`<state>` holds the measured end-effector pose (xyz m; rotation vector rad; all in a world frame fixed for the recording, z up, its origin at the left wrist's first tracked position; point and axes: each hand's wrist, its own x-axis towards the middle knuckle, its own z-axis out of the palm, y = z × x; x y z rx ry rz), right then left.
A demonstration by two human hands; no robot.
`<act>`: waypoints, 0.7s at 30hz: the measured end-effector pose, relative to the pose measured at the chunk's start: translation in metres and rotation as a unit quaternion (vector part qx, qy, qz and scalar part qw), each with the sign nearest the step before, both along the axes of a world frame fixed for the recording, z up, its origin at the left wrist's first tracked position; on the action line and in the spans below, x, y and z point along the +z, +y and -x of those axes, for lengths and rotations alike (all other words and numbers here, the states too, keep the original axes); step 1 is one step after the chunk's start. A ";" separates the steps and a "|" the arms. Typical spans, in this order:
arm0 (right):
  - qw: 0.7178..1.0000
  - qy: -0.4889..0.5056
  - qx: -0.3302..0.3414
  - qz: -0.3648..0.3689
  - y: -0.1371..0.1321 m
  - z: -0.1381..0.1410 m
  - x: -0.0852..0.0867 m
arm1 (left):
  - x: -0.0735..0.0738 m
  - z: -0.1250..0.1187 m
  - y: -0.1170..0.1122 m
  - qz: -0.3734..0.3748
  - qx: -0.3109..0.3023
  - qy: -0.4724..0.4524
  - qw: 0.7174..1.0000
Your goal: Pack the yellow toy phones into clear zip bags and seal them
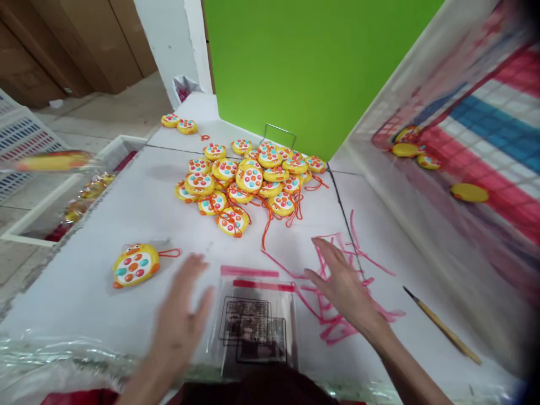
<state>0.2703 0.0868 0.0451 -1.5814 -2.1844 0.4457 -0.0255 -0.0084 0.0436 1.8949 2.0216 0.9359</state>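
Note:
My left hand (179, 315), blurred by motion, hovers over the near side of the white table with thumb and fingers apart and nothing in it. Just left of it lies a yellow duck-shaped toy (136, 265) with coloured dots and an orange cord loop. My right hand (343, 287) is open above a tangle of pink strips (333, 326). Between the hands are clear plastic bags (257, 332) with black print and pink strips (248, 271) along their tops. At the far left, a blurred yellow-orange object (54, 161) appears in the air near the crates.
A pile of similar yellow toys (248, 177) sits mid-table before a green panel (320, 62). A wooden-handled pointed tool (442, 326) lies at right, beside a plastic-covered side wall (396, 225). On the floor at left, a white crate (25, 222) holds bagged toys.

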 end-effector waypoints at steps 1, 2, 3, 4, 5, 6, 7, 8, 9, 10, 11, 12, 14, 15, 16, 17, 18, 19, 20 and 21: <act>1.000 0.008 0.025 0.015 0.007 0.017 -0.002 | -0.022 -0.018 0.003 -0.003 -0.055 0.042 0.998; 0.998 0.019 0.052 0.026 0.016 0.036 -0.005 | -0.044 -0.037 0.003 -0.008 -0.108 0.075 0.991; 0.996 0.032 0.078 0.028 0.025 0.055 -0.009 | -0.063 -0.054 0.001 -0.005 -0.143 0.109 0.984; 0.993 0.045 0.104 0.030 0.035 0.074 -0.014 | -0.078 -0.070 -0.004 0.003 -0.165 0.137 0.977; 0.990 0.055 0.125 0.032 0.045 0.093 -0.019 | -0.090 -0.083 -0.009 -0.001 -0.183 0.156 0.971; 0.987 0.060 0.142 0.034 0.054 0.110 -0.024 | -0.097 -0.094 -0.015 -0.005 -0.205 0.167 0.964; 0.986 0.057 0.151 0.041 0.064 0.126 -0.029 | -0.100 -0.102 -0.020 -0.019 -0.215 0.169 0.962; 0.986 0.048 0.153 0.048 0.072 0.139 -0.034 | -0.099 -0.107 -0.024 -0.032 -0.221 0.165 0.961; 0.986 0.039 0.153 0.054 0.079 0.151 -0.038 | -0.097 -0.109 -0.025 -0.041 -0.221 0.159 0.961; 0.986 0.030 0.153 0.055 0.085 0.159 -0.042 | -0.093 -0.110 -0.024 -0.042 -0.214 0.151 0.964; 0.986 0.024 0.158 0.050 0.089 0.165 -0.044 | -0.088 -0.109 -0.022 -0.034 -0.207 0.144 0.967; 0.985 0.022 0.168 0.041 0.091 0.168 -0.044 | -0.083 -0.107 -0.019 -0.021 -0.203 0.139 0.969; 0.981 0.017 0.194 0.022 0.089 0.166 -0.042 | -0.077 -0.102 -0.010 0.007 -0.208 0.136 0.969; 0.978 0.016 0.205 0.020 0.086 0.161 -0.040 | -0.076 -0.100 -0.007 0.019 -0.220 0.135 0.966; 0.977 0.019 0.212 0.027 0.080 0.154 -0.037 | -0.075 -0.098 -0.004 0.027 -0.235 0.134 0.962; 0.975 0.033 0.214 0.041 0.074 0.145 -0.034 | -0.075 -0.097 -0.002 0.034 -0.249 0.132 0.959; 0.974 0.058 0.209 0.065 0.068 0.135 -0.031 | -0.076 -0.096 -0.001 0.037 -0.257 0.130 0.957; 0.970 0.096 0.197 0.101 0.060 0.124 -0.028 | -0.076 -0.095 0.000 0.037 -0.260 0.128 0.956; 0.961 0.147 0.180 0.150 0.053 0.113 -0.025 | -0.076 -0.095 0.001 0.034 -0.259 0.129 0.956; 0.943 0.204 0.159 0.208 0.047 0.103 -0.023 | -0.075 -0.094 0.001 0.030 -0.257 0.131 0.957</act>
